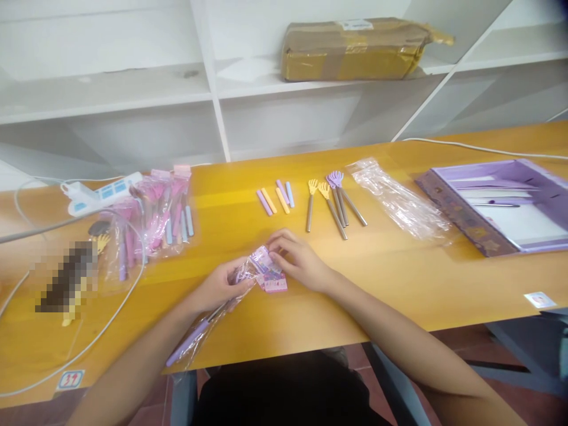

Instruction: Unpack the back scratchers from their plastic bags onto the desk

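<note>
Above the table (346, 307), a bagged back scratcher (190, 342) is gripped by the left hand (224, 285) and a printed card (261, 258) pinched by the right hand (302, 261), apparently for insertion with the bag (236, 300) steadied.

Purple-handled scratcher (206, 323), slanted in clear bag (234, 302), purple-pink printed cards (271, 276) near upper end

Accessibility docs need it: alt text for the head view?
A person's left hand holds a bagged purple-handled scratcher while the right hand touches printed cards. Beyond, on a table, lie loose colored tubes, metal-shafted claws and clear bags, with more bagged pieces to the left and an open purple box to the right.
</note>
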Action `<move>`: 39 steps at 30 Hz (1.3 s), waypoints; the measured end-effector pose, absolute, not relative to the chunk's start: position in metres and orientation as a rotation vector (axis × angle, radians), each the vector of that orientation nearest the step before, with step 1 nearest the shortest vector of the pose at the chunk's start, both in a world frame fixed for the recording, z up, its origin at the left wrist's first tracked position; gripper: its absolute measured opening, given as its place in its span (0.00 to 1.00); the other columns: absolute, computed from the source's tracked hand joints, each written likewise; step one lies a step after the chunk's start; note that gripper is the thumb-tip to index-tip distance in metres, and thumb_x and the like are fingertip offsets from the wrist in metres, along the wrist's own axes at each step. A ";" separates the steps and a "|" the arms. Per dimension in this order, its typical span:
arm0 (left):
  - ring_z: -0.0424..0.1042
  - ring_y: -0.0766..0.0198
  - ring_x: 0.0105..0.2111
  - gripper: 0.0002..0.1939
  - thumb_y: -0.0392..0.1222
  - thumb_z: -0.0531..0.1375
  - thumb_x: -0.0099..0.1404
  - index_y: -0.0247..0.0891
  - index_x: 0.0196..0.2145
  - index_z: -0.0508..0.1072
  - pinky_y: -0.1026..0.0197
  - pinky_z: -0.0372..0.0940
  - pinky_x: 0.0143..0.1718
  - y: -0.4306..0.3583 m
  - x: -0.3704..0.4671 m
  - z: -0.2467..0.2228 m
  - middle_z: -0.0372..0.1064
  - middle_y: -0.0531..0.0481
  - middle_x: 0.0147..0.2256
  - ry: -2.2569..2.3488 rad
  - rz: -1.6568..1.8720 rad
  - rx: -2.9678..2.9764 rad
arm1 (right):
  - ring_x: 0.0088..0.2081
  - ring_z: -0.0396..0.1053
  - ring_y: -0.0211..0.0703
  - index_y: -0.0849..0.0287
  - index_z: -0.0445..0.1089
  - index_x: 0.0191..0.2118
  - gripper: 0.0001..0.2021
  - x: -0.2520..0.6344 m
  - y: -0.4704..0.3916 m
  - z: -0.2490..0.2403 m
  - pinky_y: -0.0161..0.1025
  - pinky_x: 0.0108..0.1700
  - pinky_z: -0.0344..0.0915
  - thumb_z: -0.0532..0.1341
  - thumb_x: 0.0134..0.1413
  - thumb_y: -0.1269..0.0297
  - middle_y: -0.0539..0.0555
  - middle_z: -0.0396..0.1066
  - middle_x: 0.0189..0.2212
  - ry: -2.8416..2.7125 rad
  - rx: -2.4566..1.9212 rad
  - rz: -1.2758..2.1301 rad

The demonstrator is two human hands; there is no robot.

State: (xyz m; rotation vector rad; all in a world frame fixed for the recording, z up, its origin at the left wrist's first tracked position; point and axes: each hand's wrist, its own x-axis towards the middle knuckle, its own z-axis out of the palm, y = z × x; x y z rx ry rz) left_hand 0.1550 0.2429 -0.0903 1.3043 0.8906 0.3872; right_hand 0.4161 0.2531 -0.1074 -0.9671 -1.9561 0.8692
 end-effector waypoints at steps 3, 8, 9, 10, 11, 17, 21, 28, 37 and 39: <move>0.64 0.72 0.16 0.31 0.54 0.65 0.72 0.39 0.67 0.67 0.68 0.63 0.17 0.243 0.156 -0.089 0.70 0.55 0.28 0.892 0.377 1.313 | 0.48 0.70 0.45 0.57 0.71 0.41 0.08 0.419 0.257 -0.106 0.45 0.54 0.68 0.57 0.73 0.62 0.57 0.69 0.45 -1.883 -0.973 0.839; 0.62 0.72 0.14 0.29 0.54 0.65 0.72 0.38 0.64 0.68 0.69 0.59 0.15 0.244 0.153 -0.087 0.68 0.58 0.24 0.878 0.401 1.293 | 0.46 0.69 0.45 0.57 0.68 0.39 0.11 0.438 0.268 -0.100 0.44 0.52 0.66 0.55 0.74 0.61 0.57 0.68 0.43 -1.722 -1.118 0.737; 0.62 0.72 0.13 0.29 0.54 0.65 0.72 0.38 0.64 0.68 0.70 0.57 0.15 0.245 0.151 -0.087 0.67 0.59 0.22 0.863 0.429 1.277 | 0.45 0.69 0.44 0.57 0.68 0.38 0.11 0.442 0.269 -0.100 0.43 0.50 0.66 0.55 0.74 0.60 0.56 0.68 0.41 -1.730 -1.133 0.778; 0.61 0.72 0.12 0.29 0.54 0.66 0.71 0.37 0.63 0.68 0.70 0.55 0.14 0.246 0.150 -0.087 0.66 0.60 0.21 0.852 0.457 1.260 | 0.43 0.69 0.44 0.58 0.69 0.37 0.12 0.444 0.270 -0.101 0.43 0.48 0.66 0.55 0.74 0.60 0.56 0.68 0.40 -1.774 -1.136 0.849; 0.61 0.72 0.12 0.29 0.54 0.66 0.71 0.37 0.62 0.67 0.70 0.54 0.13 0.246 0.149 -0.087 0.65 0.61 0.20 0.847 0.480 1.243 | 0.41 0.69 0.43 0.58 0.69 0.37 0.12 0.445 0.269 -0.103 0.42 0.47 0.66 0.56 0.73 0.60 0.55 0.68 0.39 -1.839 -1.138 0.926; 0.62 0.73 0.12 0.23 0.54 0.69 0.68 0.37 0.50 0.68 0.70 0.55 0.14 0.249 0.153 -0.089 0.67 0.60 0.23 0.877 0.504 1.205 | 0.37 0.68 0.39 0.57 0.64 0.63 0.27 0.424 0.252 -0.106 0.38 0.40 0.68 0.68 0.62 0.57 0.57 0.71 0.49 -1.880 -1.012 1.287; 0.66 0.70 0.16 0.25 0.55 0.70 0.67 0.37 0.51 0.67 0.68 0.62 0.19 0.247 0.157 -0.098 0.68 0.59 0.23 0.828 0.439 1.200 | 0.35 0.67 0.39 0.60 0.73 0.41 0.20 0.411 0.248 -0.101 0.36 0.37 0.65 0.62 0.67 0.45 0.52 0.72 0.35 -1.756 -0.975 1.409; 0.63 0.70 0.15 0.22 0.60 0.63 0.72 0.36 0.48 0.69 0.70 0.54 0.16 0.244 0.153 -0.105 0.69 0.56 0.21 0.681 0.160 1.161 | 0.22 0.54 0.35 0.57 0.63 0.29 0.29 0.443 0.269 -0.084 0.35 0.24 0.53 0.60 0.64 0.33 0.47 0.58 0.21 -1.224 -1.260 0.976; 0.48 0.74 0.20 0.24 0.62 0.64 0.71 0.37 0.46 0.71 0.67 0.43 0.21 0.243 0.157 -0.096 0.58 0.59 0.27 0.697 0.128 1.119 | 0.29 0.66 0.41 0.54 0.69 0.38 0.26 0.451 0.272 -0.090 0.39 0.31 0.66 0.60 0.63 0.33 0.51 0.67 0.29 -1.187 -1.119 1.046; 0.49 0.74 0.21 0.25 0.63 0.62 0.71 0.37 0.47 0.71 0.66 0.44 0.21 0.244 0.157 -0.095 0.60 0.58 0.27 0.692 0.132 1.164 | 0.33 0.70 0.43 0.55 0.68 0.36 0.25 0.450 0.271 -0.087 0.42 0.37 0.71 0.62 0.63 0.35 0.53 0.70 0.32 -1.177 -1.071 1.022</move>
